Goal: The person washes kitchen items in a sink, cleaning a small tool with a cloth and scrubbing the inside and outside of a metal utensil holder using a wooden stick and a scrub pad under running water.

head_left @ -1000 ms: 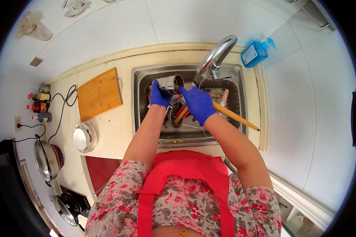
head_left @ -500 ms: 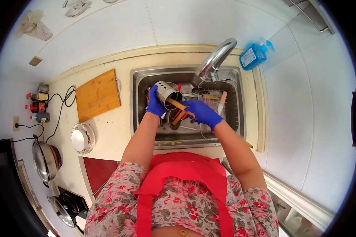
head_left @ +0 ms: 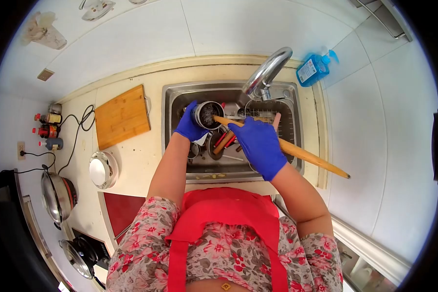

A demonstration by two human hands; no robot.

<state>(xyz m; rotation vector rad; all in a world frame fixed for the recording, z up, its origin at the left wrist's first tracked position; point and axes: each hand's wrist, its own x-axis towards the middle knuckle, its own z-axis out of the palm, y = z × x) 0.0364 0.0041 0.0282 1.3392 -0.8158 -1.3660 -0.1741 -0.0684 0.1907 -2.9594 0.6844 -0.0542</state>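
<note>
My left hand (head_left: 192, 125), in a blue glove, grips a metal utensil holder (head_left: 198, 116) over the left part of the sink. The holder's mouth faces up toward me, and something dark and glossy, hard to make out, shows inside. In my blue-gloved right hand (head_left: 259, 147) is a long, tapered wooden rolling pin (head_left: 309, 156). Its left end lies at the holder's mouth, and its other end reaches past the sink's right edge. Below the hands, red-handled utensils (head_left: 230, 141) and a wooden handle (head_left: 223, 143) lie in the sink (head_left: 253, 175).
A wire rack (head_left: 287, 129) sits in the sink's right side under the faucet (head_left: 267, 73). A blue soap bottle (head_left: 312, 70) stands back right. On the left counter are a cutting board (head_left: 123, 117), a white bowl (head_left: 102, 170) and several sauce bottles (head_left: 47, 131).
The rolling pin has come out to the right, and most of its length now shows. My right hand has moved right and nearer me. The holder has turned its mouth more upward.
</note>
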